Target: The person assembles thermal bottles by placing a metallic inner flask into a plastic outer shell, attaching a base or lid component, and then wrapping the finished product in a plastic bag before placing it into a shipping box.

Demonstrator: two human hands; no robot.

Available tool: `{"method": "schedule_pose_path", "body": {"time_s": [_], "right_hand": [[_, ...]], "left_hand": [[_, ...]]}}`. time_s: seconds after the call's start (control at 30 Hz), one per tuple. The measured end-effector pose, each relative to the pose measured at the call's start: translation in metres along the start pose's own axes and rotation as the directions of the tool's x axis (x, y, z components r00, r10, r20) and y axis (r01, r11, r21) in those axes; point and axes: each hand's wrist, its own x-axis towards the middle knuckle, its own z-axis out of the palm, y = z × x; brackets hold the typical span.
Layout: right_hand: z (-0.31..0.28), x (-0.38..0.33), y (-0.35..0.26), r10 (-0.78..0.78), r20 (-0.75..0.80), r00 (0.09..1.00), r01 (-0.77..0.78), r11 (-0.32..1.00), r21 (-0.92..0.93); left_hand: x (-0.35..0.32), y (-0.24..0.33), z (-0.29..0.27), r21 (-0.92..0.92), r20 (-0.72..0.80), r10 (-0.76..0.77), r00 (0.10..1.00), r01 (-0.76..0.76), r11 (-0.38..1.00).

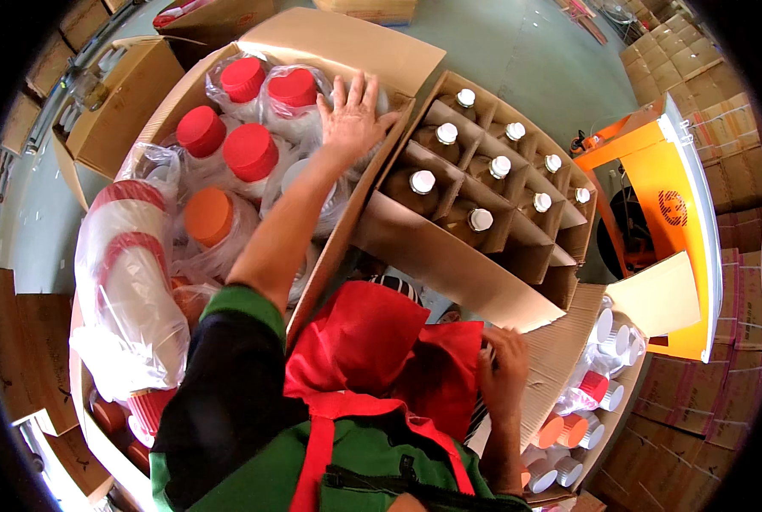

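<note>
My left hand (353,115) is open, fingers spread, over bagged plastic jars at the far right of a large carton (381,141). Close by its fingers is a jar with a red lid (293,87). More red lids (250,152) and an orange lid (207,216) show among clear plastic bags. A long bagged white jar with red bands (131,277) lies across the carton's left side. My right hand (505,363) hangs beside my red apron (359,337), its fingers loosely bent and apart. Nothing shows in it. What lies beneath the left palm is partly hidden.
Right of the large carton, a divided carton (475,273) holds several brown bottles with white caps (446,133). At the lower right, another carton (560,358) holds white, orange and red-capped containers. An orange machine (684,213) stands beyond. Stacked cartons (697,384) line the right.
</note>
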Motion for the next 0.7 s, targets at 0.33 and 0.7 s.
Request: {"method": "schedule_pose_path", "body": {"time_s": [0.33,0.7], "right_hand": [[0.019,-0.021,0.033,0.259,-0.11,0.959,-0.259,0.966,0.014],[0.025,-0.011,0.024,0.143,-0.039,0.989,-0.141,0.989,0.049]], "left_hand": [[0.005,-0.097,0.021,0.071,0.021,-0.11,0.994,0.108,0.992],[-0.073,-0.153,-0.055,0.156,0.012,-0.14,0.99,0.136,0.978]]}}
